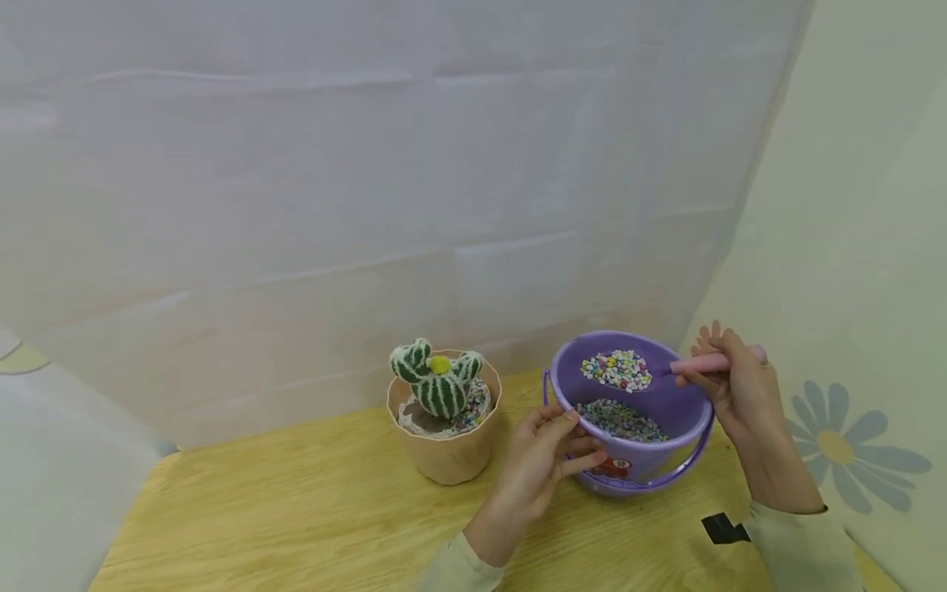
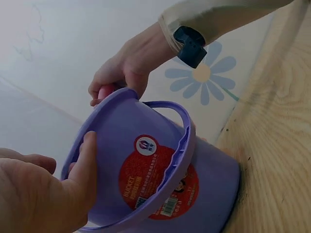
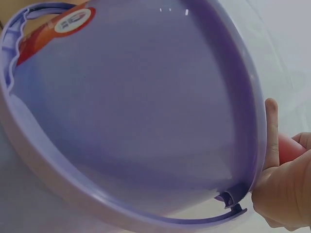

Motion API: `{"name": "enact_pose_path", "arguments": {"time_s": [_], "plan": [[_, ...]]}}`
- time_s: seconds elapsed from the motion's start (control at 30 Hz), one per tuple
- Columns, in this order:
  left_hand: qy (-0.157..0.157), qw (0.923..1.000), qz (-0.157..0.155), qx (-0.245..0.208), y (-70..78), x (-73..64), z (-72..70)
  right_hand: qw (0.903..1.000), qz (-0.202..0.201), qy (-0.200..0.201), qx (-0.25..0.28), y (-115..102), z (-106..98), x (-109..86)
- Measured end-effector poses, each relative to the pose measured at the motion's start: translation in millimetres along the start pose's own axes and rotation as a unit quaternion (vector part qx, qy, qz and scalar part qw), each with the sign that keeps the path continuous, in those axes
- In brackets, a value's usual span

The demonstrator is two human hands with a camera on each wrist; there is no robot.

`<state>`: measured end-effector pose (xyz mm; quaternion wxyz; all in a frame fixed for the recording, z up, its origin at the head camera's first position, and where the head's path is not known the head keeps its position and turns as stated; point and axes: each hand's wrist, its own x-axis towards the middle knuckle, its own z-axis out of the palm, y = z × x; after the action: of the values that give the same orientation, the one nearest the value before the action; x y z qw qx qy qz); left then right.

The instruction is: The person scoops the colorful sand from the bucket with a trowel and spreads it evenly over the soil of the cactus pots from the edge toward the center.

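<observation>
My left hand [image 1: 534,462] holds the near-left rim of a purple plastic bucket [image 1: 684,411], with the thumb at the rim and other fingers along the outer wall. Colourful small pebbles [image 1: 621,419] cover the bucket's bottom. In my right hand [image 1: 749,395] is the pink handle of a small trowel [image 1: 709,363], gripped at the bucket's right rim. A heap of multicoloured pebbles [image 1: 617,370] hides most of its blade, above those in the bucket. The left wrist view shows the bucket [image 2: 112,136] with its red label; in the right wrist view, the right hand [image 3: 286,189] is at the rim.
Left of the bucket stands a peach pot [image 1: 447,460] with a knitted green-and-white cactus [image 1: 441,396], pale filling and some coloured pebbles. The bucket's handle [image 1: 666,478] hangs down in front. Behind the wooden table [image 1: 296,510] is a pale wall covering [image 1: 370,205].
</observation>
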<state>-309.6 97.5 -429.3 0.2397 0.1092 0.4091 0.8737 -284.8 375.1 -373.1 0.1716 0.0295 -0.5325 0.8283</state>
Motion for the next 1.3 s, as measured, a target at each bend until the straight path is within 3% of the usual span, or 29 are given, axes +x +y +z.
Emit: {"name": "enact_pose_path", "arguments": {"time_s": [0.1, 0.23, 0.37, 0.43, 0.5, 0.63, 0.73, 0.8, 0.87, 0.97, 1.0, 1.07, 1.1, 1.17, 1.23, 1.3], "plan": [[-0.004, 0.9996, 0.003, 0.029, 5.8, -7.7, -0.3, 0.9999, -0.007, -0.011, 0.0, 0.0, 3.5, -0.8], [-0.027, 0.9938, 0.005, 0.108, 18.4, -22.4, -5.5, 0.9994, -0.019, -0.025, 0.012, -0.4, 7.0, -4.8], [-0.037, 0.9765, 0.037, 0.209, 37.3, -40.7, -16.0, 0.9988, -0.035, -0.021, 0.028, -1.5, 12.3, -4.7], [-0.031, 0.9626, 0.065, 0.261, 48.2, -49.4, -23.5, 0.9985, -0.039, -0.016, 0.036, -2.0, 16.3, -3.1], [-0.021, 0.9453, 0.093, 0.312, 59.1, -57.1, -32.2, 0.9982, -0.04, -0.019, 0.04, -2.0, 19.8, -1.9], [0.019, 0.8979, 0.141, 0.417, 79.3, -71.1, -51.0, 0.9978, -0.041, -0.02, 0.049, -1.2, 25.3, -2.5], [0.064, 0.8734, 0.174, 0.45, 92.2, -80.8, -65.2, 0.9972, -0.041, -0.02, 0.06, -0.3, 29.4, -5.1], [0.1, 0.8554, 0.221, 0.458, 99.1, -85.7, -75.7, 0.9966, -0.037, -0.017, 0.071, 0.2, 32.5, -7.4], [0.134, 0.8283, 0.284, 0.464, 102.9, -86.6, -86.3, 0.9965, -0.033, -0.016, 0.076, -0.7, 33.7, -10.5], [0.189, 0.7717, 0.368, 0.483, 107.2, -83.0, -104.9, 0.9966, -0.032, -0.014, 0.074, -2.2, 36.2, -13.6], [0.203, 0.7563, 0.385, 0.489, 108.4, -80.6, -111.7, 0.9966, -0.035, -0.019, 0.072, -2.2, 36.8, -14.8], [0.225, 0.7403, 0.396, 0.495, 111.0, -75.5, -124.0, 0.9964, -0.042, -0.02, 0.07, -1.4, 38.4, -16.7], [0.235, 0.7366, 0.393, 0.498, 111.9, -72.7, -129.6, 0.9965, -0.046, -0.021, 0.066, -0.7, 39.2, -17.6], [0.246, 0.7395, 0.379, 0.499, 113.6, -68.2, -139.8, 0.9959, -0.053, -0.019, 0.07, 1.8, 41.7, -17.3], [0.247, 0.7569, 0.348, 0.495, 114.6, -65.1, -146.8, 0.9958, -0.058, -0.013, 0.07, 4.3, 45.6, -15.3], [0.24, 0.7824, 0.306, 0.486, 114.7, -62.6, -152.3, 0.996, -0.053, -0.025, 0.067, 6.6, 49.0, -12.7]]}}
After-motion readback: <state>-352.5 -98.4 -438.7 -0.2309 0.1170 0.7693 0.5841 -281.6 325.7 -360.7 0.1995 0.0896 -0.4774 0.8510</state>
